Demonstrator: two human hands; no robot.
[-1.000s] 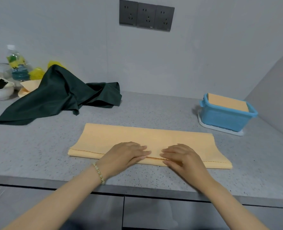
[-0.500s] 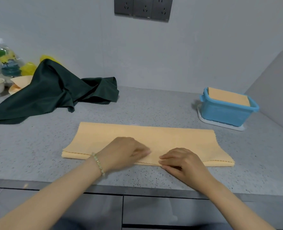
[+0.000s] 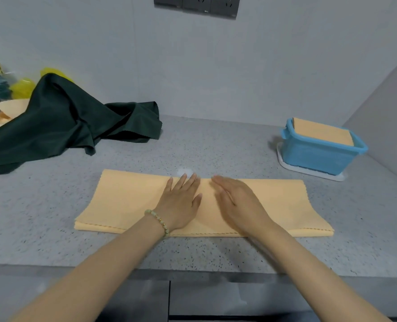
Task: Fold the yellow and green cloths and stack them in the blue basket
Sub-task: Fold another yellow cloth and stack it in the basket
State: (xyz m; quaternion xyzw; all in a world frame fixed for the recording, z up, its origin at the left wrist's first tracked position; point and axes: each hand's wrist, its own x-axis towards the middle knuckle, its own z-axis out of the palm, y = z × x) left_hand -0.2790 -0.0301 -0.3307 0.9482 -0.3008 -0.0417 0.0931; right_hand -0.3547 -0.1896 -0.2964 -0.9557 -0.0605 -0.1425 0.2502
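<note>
The left hand (image 3: 181,203) and right hand (image 3: 238,203) are lying flat side by side, fingers straight, pressing the middle of the yellow cloth (image 3: 123,201). It is lying as a long folded strip under them on the table (image 3: 216,147). The smoothing is probably best run outward from the centre, keeping the edges matched. Beyond the right hand, the blue basket (image 3: 318,156) is already holding a folded cloth (image 3: 323,133). Far beyond the left, the green cloth (image 3: 65,124) is lying crumpled. No writing is legible.

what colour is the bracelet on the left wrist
Pale green beads with small gold ones, on the bracelet, head view.
</note>
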